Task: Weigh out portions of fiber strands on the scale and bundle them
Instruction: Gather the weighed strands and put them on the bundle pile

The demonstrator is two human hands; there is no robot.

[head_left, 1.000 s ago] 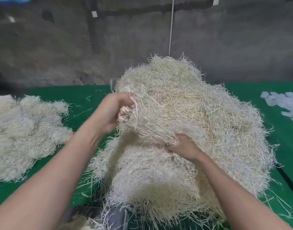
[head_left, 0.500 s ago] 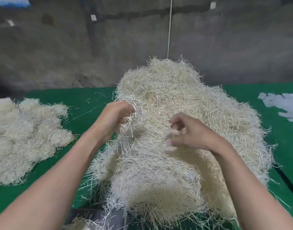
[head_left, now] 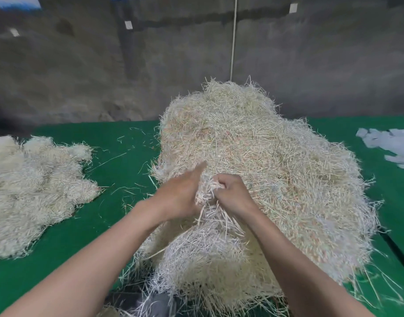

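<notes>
While right hand (head_left: 233, 194) clenches a fiber tuft (head_left: 205, 194), left hand (head_left: 178, 195) flat against it, atop the pile (head_left: 276, 179).

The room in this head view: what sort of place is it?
Probably a workshop for sorting fiber by hand: a big heap of pale strands on a green table, a second pile to its left, a bare grey wall behind.

No text or label can be read.
</notes>
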